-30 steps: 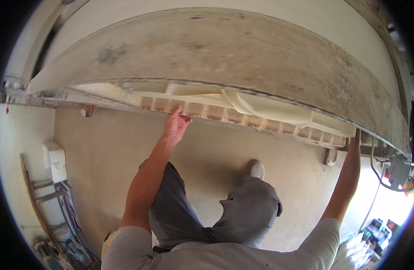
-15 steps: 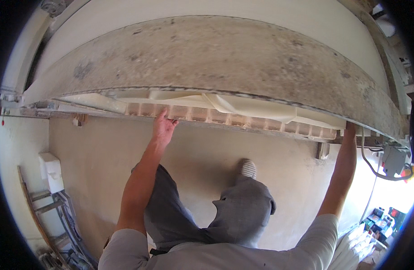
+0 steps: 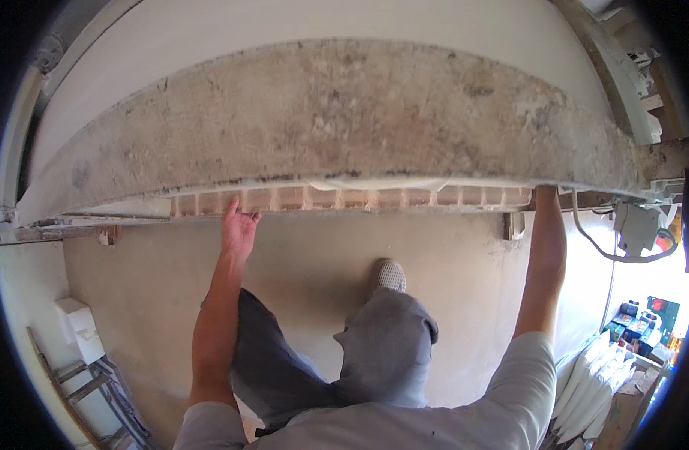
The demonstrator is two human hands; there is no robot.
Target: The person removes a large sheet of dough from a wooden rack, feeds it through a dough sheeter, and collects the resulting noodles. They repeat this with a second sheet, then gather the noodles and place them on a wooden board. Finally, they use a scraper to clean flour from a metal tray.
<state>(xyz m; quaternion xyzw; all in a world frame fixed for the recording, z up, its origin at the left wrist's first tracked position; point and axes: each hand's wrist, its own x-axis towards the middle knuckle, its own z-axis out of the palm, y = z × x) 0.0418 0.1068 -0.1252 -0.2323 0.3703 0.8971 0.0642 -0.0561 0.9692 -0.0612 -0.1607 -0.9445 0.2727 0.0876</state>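
Note:
A long brown board with pale cross ribs [image 3: 322,199] runs below a wide, stained beam [image 3: 359,112]. My left hand [image 3: 241,229] is at the board's left part, palm turned up. One finger lies up against its ribbed face and the others are bent at its lower edge, closed on it. My right hand [image 3: 547,192] reaches in at the board's right end, under the beam's edge. Its fingers are hidden there. A strip of cream-coloured soft sheet [image 3: 382,183] shows between beam and board.
Above the beam spreads a smooth pale surface [image 3: 344,22]. A grey box with a cable [image 3: 635,225] hangs right of my right forearm. At lower left are a white box-shaped object [image 3: 80,330] and a ladder-like frame [image 3: 82,386]. White sacks [image 3: 596,382] lie at lower right.
The view has shifted, so board and hands appear further left. Less of the cream sheet shows below the beam. Both hands keep their places along the board.

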